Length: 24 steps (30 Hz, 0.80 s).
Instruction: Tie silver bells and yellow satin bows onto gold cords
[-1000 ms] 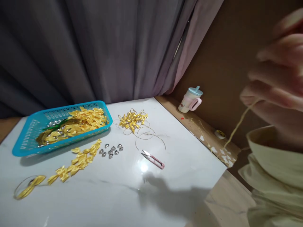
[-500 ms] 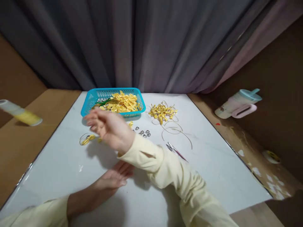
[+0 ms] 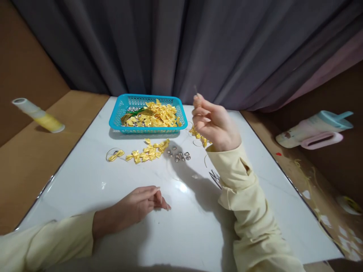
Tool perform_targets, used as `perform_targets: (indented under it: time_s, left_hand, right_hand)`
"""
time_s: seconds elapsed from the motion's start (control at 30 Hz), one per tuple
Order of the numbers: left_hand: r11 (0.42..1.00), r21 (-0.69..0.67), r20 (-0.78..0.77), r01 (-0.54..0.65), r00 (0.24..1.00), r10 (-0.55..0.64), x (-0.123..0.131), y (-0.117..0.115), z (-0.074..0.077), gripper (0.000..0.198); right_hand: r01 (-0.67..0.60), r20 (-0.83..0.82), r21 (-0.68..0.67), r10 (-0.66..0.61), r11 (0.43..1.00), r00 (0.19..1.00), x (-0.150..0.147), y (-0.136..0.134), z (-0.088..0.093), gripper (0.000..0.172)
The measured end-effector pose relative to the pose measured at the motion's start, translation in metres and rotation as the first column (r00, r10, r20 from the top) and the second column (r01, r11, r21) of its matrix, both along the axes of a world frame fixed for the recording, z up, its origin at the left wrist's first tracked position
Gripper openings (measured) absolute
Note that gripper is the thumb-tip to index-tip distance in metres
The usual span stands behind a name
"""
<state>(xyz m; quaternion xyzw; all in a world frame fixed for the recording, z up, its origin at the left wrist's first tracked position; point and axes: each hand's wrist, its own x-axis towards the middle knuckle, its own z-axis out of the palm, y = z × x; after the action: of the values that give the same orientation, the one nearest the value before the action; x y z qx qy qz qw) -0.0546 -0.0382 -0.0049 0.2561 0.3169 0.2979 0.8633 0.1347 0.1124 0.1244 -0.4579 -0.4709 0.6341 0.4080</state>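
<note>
My right hand is raised above the white table, its fingers pinched on a thin wire that sticks up from the fingertips. My left hand rests on the table near the front, fingers pressed together at the tips; what they hold, if anything, is not visible. Between the hands lie a row of yellow ribbon bows and several small silver beads. A turquoise basket of yellow bows stands at the back. Small snips lie partly under my right sleeve.
A pile of yellow pieces with wire loops lies behind my right hand. One bow in a clear loop sits at the left. A roll lies on the brown ledge at left, a pink-and-blue cup at right. Grey curtains hang behind.
My right hand swung from over the bows at the left up and to the right, now holding the wire upright. My left hand closed its fingers. The view shifted.
</note>
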Motion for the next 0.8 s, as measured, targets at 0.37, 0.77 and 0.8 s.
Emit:
perform_targets:
  time_s: [0.37,0.77,0.8]
  left_hand:
    - [0.574,0.684,-0.47,0.45,0.874,-0.125,-0.01,-0.001,0.017,0.032]
    - [-0.025,0.618,-0.763,0.786,0.608,0.22,0.052,0.03,0.004,0.066]
    - [-0.025,0.619,-0.763,0.785,0.609,0.217,0.055,0.031,0.001,0.066]
  right_hand:
    - [0.165,-0.362,-0.194,-0.226,0.967,0.904,0.031,0.003,-0.011,0.029]
    - [0.13,-0.4,-0.126,-0.171,0.983,0.901,0.046,0.002,-0.004,0.03]
    - [0.133,-0.418,-0.136,-0.179,0.982,0.891,0.048,0.002,-0.002,0.031]
